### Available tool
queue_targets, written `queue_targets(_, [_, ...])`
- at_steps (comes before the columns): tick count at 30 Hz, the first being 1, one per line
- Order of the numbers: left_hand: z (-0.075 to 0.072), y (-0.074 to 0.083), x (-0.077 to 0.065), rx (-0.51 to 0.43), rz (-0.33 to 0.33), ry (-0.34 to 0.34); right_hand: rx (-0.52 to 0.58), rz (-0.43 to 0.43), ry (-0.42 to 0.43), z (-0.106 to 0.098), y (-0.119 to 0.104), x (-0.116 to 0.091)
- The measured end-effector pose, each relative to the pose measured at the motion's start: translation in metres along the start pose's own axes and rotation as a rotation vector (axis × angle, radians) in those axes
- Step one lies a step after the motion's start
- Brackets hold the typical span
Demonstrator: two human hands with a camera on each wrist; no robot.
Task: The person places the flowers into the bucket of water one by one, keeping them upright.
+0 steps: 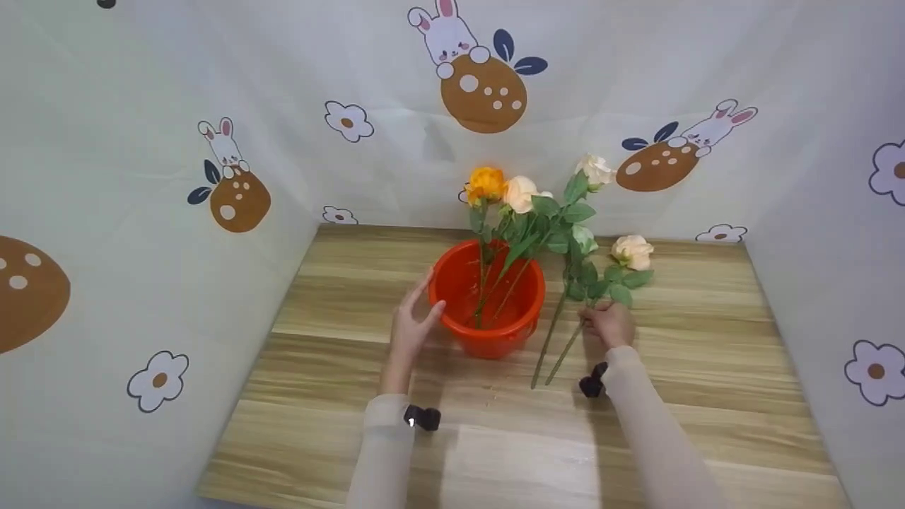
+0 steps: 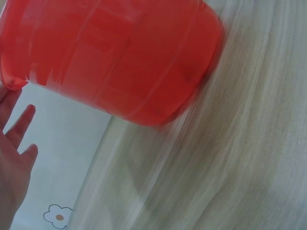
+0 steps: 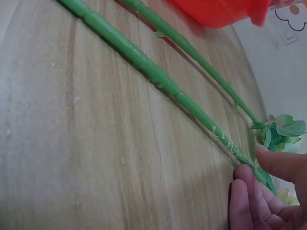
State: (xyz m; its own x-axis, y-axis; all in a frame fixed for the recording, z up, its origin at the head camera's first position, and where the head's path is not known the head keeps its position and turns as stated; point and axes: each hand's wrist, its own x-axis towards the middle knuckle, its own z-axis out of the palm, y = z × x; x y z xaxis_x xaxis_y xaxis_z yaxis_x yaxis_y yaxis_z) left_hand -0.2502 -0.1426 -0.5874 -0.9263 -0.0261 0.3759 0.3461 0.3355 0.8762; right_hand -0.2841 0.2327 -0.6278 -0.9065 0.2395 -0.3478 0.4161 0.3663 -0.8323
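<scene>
A red plastic bucket (image 1: 488, 344) stands on the table, holding an orange flower (image 1: 486, 185) and a peach rose (image 1: 521, 194), among others. My left hand (image 1: 410, 331) rests against the left side of its rim, fingers extended; in the left wrist view the fingertips meet the rim of the tilted-looking bucket (image 2: 120, 57). To the right of the bucket, my right hand (image 1: 611, 324) pinches the stem (image 3: 139, 60) of a peach rose (image 1: 633, 252) just below its leaves. A second stem (image 1: 549, 339) lies alongside; which bloom it bears is hard to tell.
The wood-grain table (image 1: 318, 367) is enclosed by pale cloth (image 1: 283, 63) printed with rabbits and flowers. A white rose (image 1: 595, 172) leans near the back cloth. Black wrist cameras (image 1: 423, 418) sit on both cuffs.
</scene>
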Motion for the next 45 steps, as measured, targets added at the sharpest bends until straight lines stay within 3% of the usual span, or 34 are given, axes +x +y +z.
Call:
queue_targets(6, [-0.006,0.037,-0.003,-0.003,0.0,-0.022,-0.01,0.002,-0.016,-0.002,0.0,0.002])
queue_targets(10, [-0.006,0.037,-0.002,-0.01,-0.002,-0.025,0.036,0.006,-0.006,-0.002,0.0,0.003])
queue_targets(16, [-0.006,0.037,-0.001,-0.002,-0.024,-0.028,0.019,-0.004,0.032,-0.003,-0.003,0.001])
queue_targets(27, [-0.005,0.039,-0.005,-0.003,-0.049,-0.03,0.13,0.023,0.012,-0.002,0.002,-0.002])
queue_targets(31, [-0.005,0.037,-0.004,-0.01,-0.048,-0.032,0.233,0.07,-0.012,-0.003,0.001,-0.006])
queue_targets(39, [0.002,-0.002,0.0,0.005,-0.018,0.006,0.399,0.14,-0.044,-0.006,-0.005,-0.008])
queue_targets(45, [0.001,-0.005,0.0,0.002,-0.015,0.016,0.469,0.148,-0.05,-0.007,-0.003,-0.009])
